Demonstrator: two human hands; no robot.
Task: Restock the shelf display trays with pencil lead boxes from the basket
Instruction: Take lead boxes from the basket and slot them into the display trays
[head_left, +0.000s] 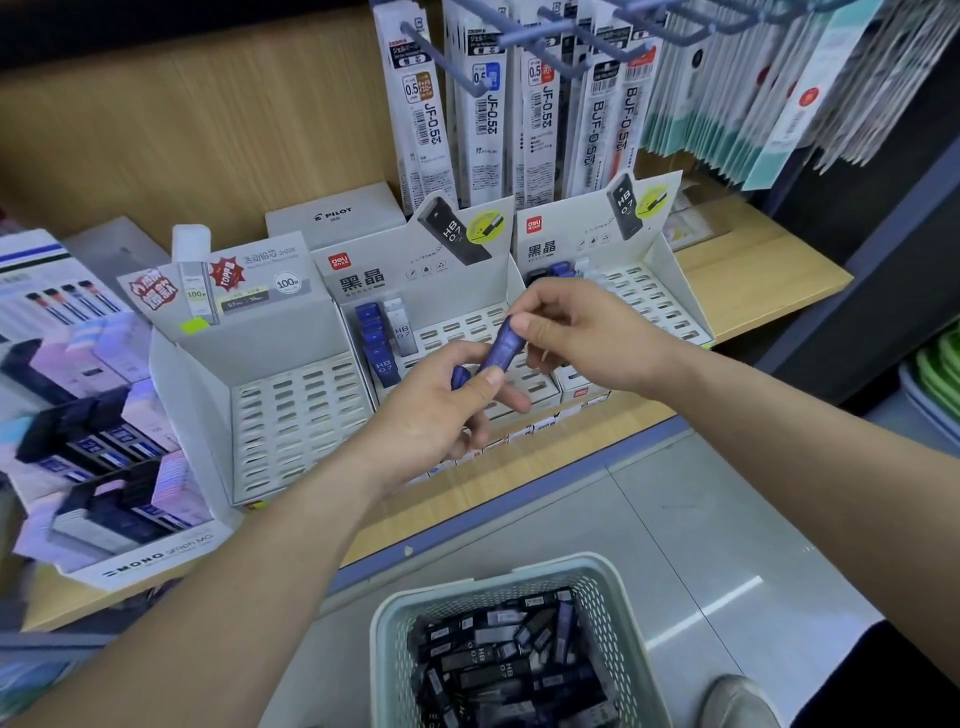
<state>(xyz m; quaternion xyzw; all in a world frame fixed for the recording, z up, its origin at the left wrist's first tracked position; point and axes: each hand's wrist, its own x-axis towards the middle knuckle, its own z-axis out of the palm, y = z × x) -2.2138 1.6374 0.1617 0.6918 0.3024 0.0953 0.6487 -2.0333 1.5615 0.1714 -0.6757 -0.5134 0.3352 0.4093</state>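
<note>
your left hand (436, 415) grips a spare box (460, 376) as stock; your right hand (587, 338) pinches a blue lead box (500, 347) by its end, likely to slot it upright into the middle tray (467, 325).

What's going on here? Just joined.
A person is restocking a shop shelf. The left hand grips a couple of blue lead boxes, and the right hand pinches the top end of one, above the middle tray. That tray has only a few boxes, in its left columns, and most slots are bare. The basket on the floor below holds many loose boxes.
</note>
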